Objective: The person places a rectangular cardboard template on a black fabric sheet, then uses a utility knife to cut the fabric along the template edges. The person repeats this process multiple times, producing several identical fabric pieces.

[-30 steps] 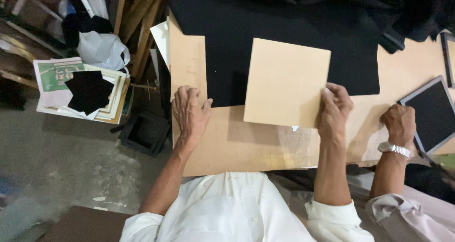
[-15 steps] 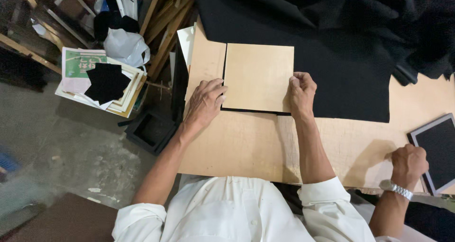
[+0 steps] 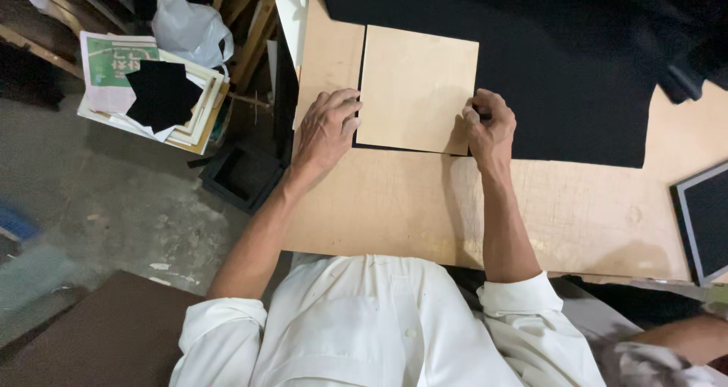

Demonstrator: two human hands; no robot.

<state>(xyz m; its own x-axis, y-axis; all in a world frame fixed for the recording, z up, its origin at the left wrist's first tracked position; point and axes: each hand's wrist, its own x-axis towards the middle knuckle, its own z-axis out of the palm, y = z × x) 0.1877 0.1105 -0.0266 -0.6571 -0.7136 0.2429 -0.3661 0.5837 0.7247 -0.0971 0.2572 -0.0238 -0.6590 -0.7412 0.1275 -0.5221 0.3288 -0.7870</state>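
Fingers (image 3: 345, 106) of the left hand (image 3: 324, 131) lie flat and loose on the left edge of one square tan board (image 3: 417, 87). Right hand (image 3: 489, 125) pinches its bottom right corner. It sits on one black cloth (image 3: 561, 76) on the bench (image 3: 531, 213). One paper stack with a green printed sheet (image 3: 148, 91) sits far left.

A wooden table (image 3: 576, 220) stands over a stained grey concrete floor (image 3: 83, 197). Timber slats (image 3: 246, 23) lean at its left, beside a paper stack (image 3: 114, 84) and a white bag (image 3: 189, 31).
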